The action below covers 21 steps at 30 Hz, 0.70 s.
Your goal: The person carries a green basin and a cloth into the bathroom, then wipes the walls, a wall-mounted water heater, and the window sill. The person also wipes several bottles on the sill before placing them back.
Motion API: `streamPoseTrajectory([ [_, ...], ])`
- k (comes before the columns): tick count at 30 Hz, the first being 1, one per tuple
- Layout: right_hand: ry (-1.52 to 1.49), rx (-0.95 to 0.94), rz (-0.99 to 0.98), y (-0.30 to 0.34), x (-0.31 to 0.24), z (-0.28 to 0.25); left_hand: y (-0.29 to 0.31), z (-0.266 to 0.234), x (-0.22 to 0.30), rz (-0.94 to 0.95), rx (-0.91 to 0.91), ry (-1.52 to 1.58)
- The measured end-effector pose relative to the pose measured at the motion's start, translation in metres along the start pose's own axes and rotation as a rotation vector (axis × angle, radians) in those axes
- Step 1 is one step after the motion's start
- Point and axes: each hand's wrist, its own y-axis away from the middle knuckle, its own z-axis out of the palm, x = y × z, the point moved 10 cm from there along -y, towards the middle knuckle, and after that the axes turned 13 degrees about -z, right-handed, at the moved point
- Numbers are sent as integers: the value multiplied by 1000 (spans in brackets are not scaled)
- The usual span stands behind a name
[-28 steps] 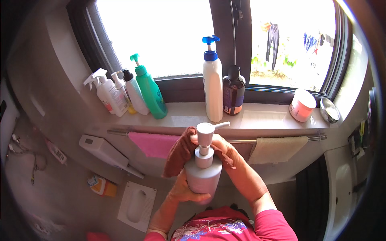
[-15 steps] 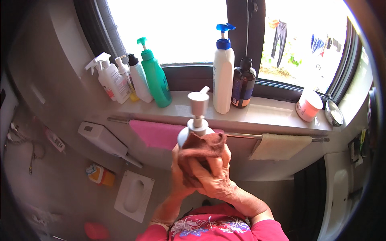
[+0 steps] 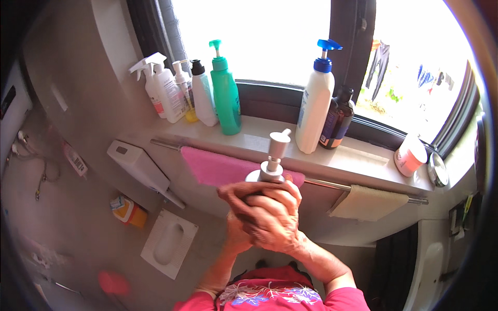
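In front of me, off the sill, a pale pump bottle [image 3: 272, 168] stands roughly upright between my hands. Its grey pump head and white shoulder show; fingers and cloth hide the body. My right hand [image 3: 273, 216] is closed round a brown cloth [image 3: 237, 198], pressing it against the bottle just below the shoulder. Lower and behind it, my left hand [image 3: 237, 234] grips the bottle, though its fingers are mostly covered. Beyond them, a pink towel [image 3: 212, 165] hangs on a metal rail.
On the window sill [image 3: 262, 139] stand a green pump bottle [image 3: 226, 101], a white blue-topped pump bottle [image 3: 315, 106], a dark bottle [image 3: 338, 119], several white bottles and a pink jar [image 3: 411, 157]. A cream towel [image 3: 369, 203] hangs at right; a squat toilet [image 3: 169, 243] lies low at left.
My right hand and the brown cloth have shifted round the bottle, the cloth now bunched toward the left. The view has turned, so the sill and its bottles appear in different places.
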Motion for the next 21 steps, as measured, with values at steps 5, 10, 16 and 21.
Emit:
streamPoseTrajectory([
  [5, -591, 399, 576, 28, 60, -2, 8, -7, -10, -178, -46, 308],
  [10, -945, 360, 1102, 84, 59, 49, -2, -28, 2, -100, 4, 335],
  [16, -1555, 604, 1570, 134, 26, 103, -17, -39, 25, 2, 141, 355],
  [21, -2233, 708, 1332, 98, 4, 112, -17, -35, 15, 39, 99, 307],
])
